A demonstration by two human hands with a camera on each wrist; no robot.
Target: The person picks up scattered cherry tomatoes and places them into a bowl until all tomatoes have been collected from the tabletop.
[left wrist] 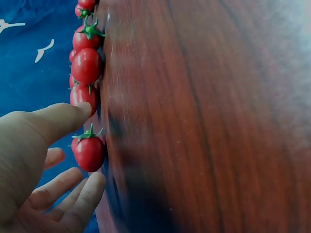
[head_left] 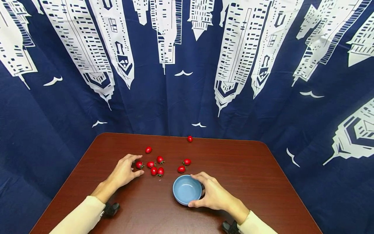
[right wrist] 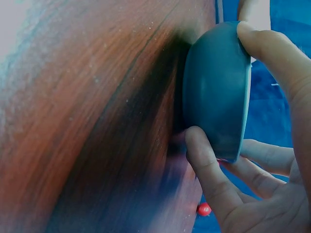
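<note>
A small blue bowl (head_left: 187, 189) stands upright on the table, right of its middle. My right hand (head_left: 215, 193) grips it from the right, thumb at the near side and fingers around the far side; the right wrist view shows the bowl's outer wall (right wrist: 216, 92) between them. At the left, my left hand (head_left: 124, 173) is spread beside the leftmost cherry tomato (head_left: 139, 165). In the left wrist view this tomato (left wrist: 89, 152), with its green stem, sits between thumb and fingers, with no clear contact. More cherry tomatoes (head_left: 154, 170) lie just right of it.
Two cherry tomatoes (head_left: 184, 165) lie beyond the bowl. Single ones rest farther back, one (head_left: 148, 149) at the left and one (head_left: 190, 138) near the far edge. Behind the brown wooden table (head_left: 248, 169) hangs a navy curtain (head_left: 166, 104) with white buildings.
</note>
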